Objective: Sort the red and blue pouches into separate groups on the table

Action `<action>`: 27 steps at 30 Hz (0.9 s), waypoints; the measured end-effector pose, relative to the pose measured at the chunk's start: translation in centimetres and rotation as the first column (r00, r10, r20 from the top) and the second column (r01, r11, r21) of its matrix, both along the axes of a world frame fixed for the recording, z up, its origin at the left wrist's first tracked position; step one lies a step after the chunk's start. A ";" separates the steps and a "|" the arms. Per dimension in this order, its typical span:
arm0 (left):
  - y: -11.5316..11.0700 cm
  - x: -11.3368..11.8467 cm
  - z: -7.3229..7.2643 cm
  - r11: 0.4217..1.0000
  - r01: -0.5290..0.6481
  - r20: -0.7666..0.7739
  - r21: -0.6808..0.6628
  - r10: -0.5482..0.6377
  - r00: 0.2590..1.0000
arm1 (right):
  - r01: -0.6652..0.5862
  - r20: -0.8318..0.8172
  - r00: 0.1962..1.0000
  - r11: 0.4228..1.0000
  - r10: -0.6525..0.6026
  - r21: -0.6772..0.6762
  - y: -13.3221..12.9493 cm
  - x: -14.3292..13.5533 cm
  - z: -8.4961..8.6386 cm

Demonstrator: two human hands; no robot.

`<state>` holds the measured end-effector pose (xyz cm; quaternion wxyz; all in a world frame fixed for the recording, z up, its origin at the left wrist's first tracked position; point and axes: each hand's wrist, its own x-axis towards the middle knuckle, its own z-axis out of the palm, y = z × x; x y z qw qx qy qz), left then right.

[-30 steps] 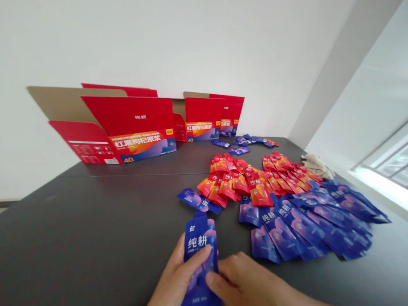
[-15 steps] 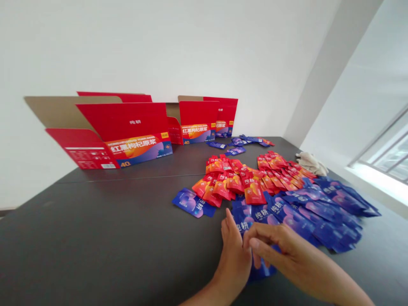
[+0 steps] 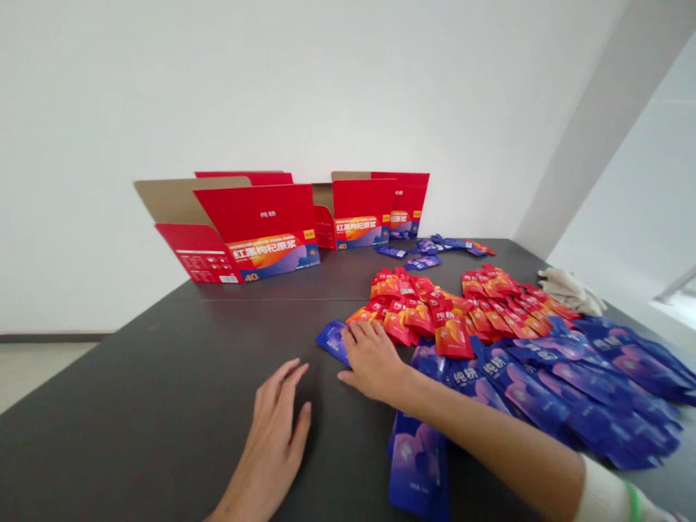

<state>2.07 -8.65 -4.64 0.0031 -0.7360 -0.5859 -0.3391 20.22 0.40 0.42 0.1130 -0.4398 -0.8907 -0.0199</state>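
My left hand [image 3: 275, 435] is spread over the dark table, fingers apart and holding nothing. Reaching across to the left, my right hand [image 3: 375, 362] lies with its fingertips over a blue pouch [image 3: 333, 341] and beside the red pouches [image 3: 399, 319]; its fingers are spread and its palm is hidden. Under my right forearm are more blue pouches [image 3: 416, 464], stacked near the front edge. A broad pile of overlapping blue pouches [image 3: 576, 391] fills the right side, and the red pouches lie in two clusters behind it.
Open red cartons [image 3: 261, 214] stand at the back left of the table [image 3: 163, 391], with flaps up. Several loose pouches [image 3: 424, 262] lie near the back edge. A crumpled pale cloth [image 3: 570, 290] sits at the right, beyond the blue pile.
My hands have parted: the left has moved left off the front blue pouches, and the right has reached forward and left to the separate blue pouch. The view has shifted left.
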 end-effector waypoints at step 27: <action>2.3 0.7 1.1 0.932 0.252 0.031 -0.262 -0.253 0.967 | -0.356 -0.201 0.932 0.870 0.302 -0.342 -6.0 7.5 0.9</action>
